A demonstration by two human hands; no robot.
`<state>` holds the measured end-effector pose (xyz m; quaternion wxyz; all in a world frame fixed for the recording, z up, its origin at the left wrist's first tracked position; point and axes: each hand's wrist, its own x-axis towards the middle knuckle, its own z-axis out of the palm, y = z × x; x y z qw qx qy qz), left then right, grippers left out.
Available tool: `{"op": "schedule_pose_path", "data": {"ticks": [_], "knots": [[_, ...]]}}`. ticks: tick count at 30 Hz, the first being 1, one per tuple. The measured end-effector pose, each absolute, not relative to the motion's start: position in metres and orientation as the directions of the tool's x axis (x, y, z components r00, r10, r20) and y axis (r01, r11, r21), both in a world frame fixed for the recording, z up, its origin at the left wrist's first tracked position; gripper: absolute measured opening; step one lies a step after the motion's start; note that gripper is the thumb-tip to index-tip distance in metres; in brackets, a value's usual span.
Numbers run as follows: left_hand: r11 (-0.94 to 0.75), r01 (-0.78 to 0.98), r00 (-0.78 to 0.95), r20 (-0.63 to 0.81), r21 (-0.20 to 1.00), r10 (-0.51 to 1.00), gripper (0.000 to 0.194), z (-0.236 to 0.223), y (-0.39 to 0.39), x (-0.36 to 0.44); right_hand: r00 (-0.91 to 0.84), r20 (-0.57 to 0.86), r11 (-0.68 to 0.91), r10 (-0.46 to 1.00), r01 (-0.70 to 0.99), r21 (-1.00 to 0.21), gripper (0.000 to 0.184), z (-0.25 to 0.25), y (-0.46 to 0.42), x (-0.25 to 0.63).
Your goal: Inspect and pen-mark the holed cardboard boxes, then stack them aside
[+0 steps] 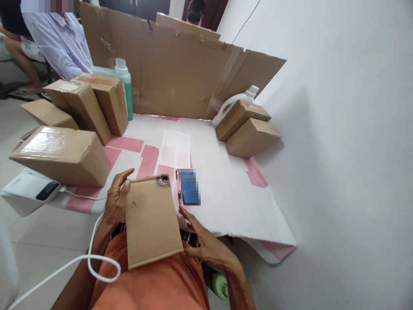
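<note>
I hold a flat brown cardboard box (151,221) tilted over my lap, its far end resting near the table's edge. My left hand (116,199) grips its left side with the thumb on top. My right hand (203,241) supports the lower right edge with its fingers curled underneath. A dark scuffed hole marks the box's top right corner. A phone (189,187) lies on the white and pink table cover (226,189) just beyond the box, with a pen beside it.
Several taped cardboard boxes (64,155) stand at left, two more boxes (250,129) at right with a white jug (232,103). A green bottle (124,84), a cardboard screen (180,69), a white device (30,191) with cable, and a seated person (61,41) lie beyond.
</note>
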<state>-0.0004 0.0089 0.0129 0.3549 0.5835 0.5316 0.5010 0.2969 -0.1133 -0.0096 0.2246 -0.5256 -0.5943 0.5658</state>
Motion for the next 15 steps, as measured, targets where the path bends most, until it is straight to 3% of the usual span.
{"op": "schedule_pose_path", "data": {"ticks": [3,6,9,12,15], "knots": [[-0.077,0.088,-0.029,0.08,0.993,0.996,0.076,-0.003,0.011,0.001,-0.317,-0.283,-0.16,0.905,0.361,-0.919,0.117,-0.01,-0.126,0.276],[0.005,0.025,0.009,-0.006,1.0,1.0,0.084,-0.003,0.016,-0.001,-0.23,-0.182,-0.135,0.956,0.208,-0.969,0.084,-0.008,-0.125,0.256],[0.008,0.097,0.045,-0.012,0.995,0.999,0.087,0.008,0.023,-0.006,-0.096,-0.203,-0.196,0.974,0.077,-0.978,0.06,0.005,-0.114,0.255],[-0.029,0.164,0.023,0.025,0.986,0.999,0.088,0.013,0.029,-0.003,0.139,-0.117,-0.137,0.983,0.142,-0.98,0.047,0.027,-0.083,0.27],[0.054,0.217,-0.05,-0.044,0.975,0.998,0.085,-0.001,0.033,0.008,0.276,0.055,-0.023,0.959,0.273,-0.962,0.058,0.051,-0.038,0.28]]}}
